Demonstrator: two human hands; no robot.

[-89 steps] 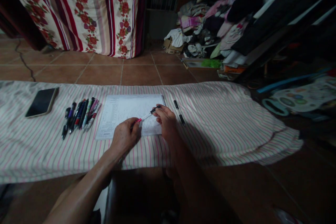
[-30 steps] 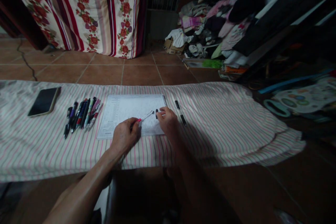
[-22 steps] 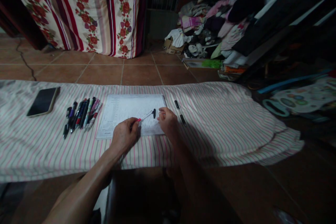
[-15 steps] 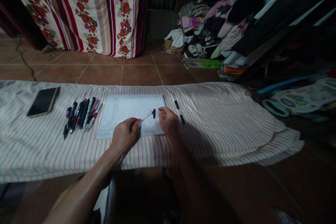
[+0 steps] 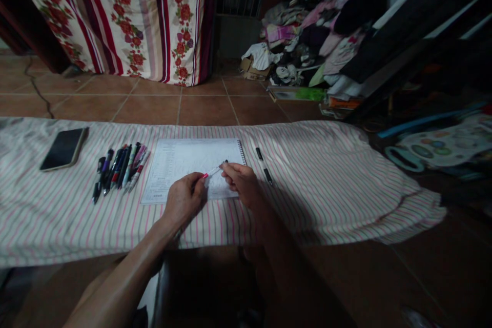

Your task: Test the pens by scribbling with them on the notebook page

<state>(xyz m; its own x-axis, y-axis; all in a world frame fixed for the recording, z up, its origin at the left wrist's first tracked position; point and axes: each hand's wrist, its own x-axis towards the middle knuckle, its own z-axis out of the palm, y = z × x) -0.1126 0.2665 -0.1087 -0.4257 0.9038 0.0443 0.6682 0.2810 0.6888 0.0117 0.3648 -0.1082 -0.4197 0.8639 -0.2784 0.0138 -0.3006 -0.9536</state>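
Observation:
Between the fingers of my left hand [image 5: 185, 196] is a slim pen [image 5: 212, 171] with a clear barrel and a pink end. It slants up to the right above an open spiral notebook [image 5: 184, 156]. My right hand [image 5: 240, 178] has its fingertips closed around the pen's far end, where a small black piece [image 5: 225, 162] shows, mostly hidden by the fingers. On the cloth to the right of the notebook lies a black-and-white pen [image 5: 268, 176], partly lost against the pale stripes.
Left of the notebook lies a bunch of several pens [image 5: 122, 166], and farther left a dark phone [image 5: 63, 148]. Everything rests on a striped cloth [image 5: 326, 184]. Beyond are a tiled floor [image 5: 154, 102], a floral curtain [image 5: 146, 20] and heaped clothes [image 5: 307, 36].
My right hand has moved left and closed on the black piece at the pen's end, which stood in plain view before. My left hand has barely moved.

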